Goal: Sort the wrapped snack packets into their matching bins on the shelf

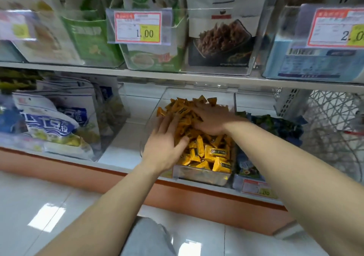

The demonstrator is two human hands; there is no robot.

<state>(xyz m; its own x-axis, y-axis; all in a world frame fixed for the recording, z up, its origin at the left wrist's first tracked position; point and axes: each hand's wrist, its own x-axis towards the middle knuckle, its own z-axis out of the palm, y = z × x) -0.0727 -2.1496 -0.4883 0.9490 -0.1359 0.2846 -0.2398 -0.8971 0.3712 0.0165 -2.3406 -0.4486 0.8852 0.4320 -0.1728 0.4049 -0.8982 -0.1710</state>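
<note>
Yellow, crinkly pillow-shaped packets (212, 155) heap a clear plastic bin (201, 175) on the lower white shelf (122, 153). The left hand (163, 145) lies flat on the pile's near edge, fingers spread. The right hand (210, 120), blurred, presses flat across its middle, fingers straight; neither grips a packet. Dark blue wrapped packets (279, 125) fill the bin just to the right.

Small yellow-orange wrapped packets (208, 153) lie loosely heaped in a clear plastic bin (201, 175) on the lower shelf (118, 149). Dark blue-green packets (279, 125) fill the neighbouring bin (237, 181) just beside it, to the right.
</note>
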